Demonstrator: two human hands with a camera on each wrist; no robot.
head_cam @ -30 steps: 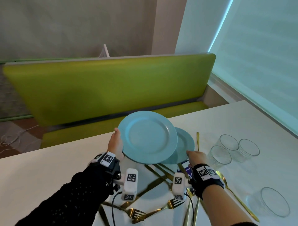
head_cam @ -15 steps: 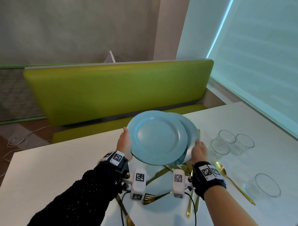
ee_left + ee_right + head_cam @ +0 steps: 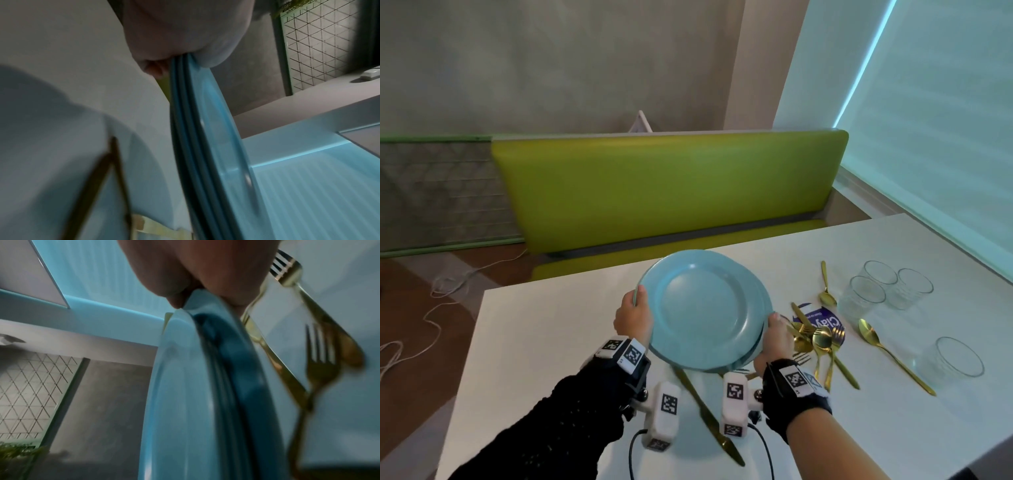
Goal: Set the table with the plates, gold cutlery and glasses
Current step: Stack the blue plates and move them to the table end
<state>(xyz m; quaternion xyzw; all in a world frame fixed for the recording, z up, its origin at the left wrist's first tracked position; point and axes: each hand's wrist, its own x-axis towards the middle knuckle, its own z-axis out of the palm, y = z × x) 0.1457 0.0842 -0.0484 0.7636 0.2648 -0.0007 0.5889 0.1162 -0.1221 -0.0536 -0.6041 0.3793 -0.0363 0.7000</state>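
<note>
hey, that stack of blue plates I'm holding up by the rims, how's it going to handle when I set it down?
The blue plates look rigid and glossy, so probably slippery. The left hand and right hand grip only opposite rims, and the stack sits slightly offset, so plates may slide against each other if tilted. Likely breakable; lower them flat, clear of the gold knife.

A white worktop carries four clear glasses at the right, gold spoons, a heap of gold forks over a purple packet, and one gold knife near the front.
</note>
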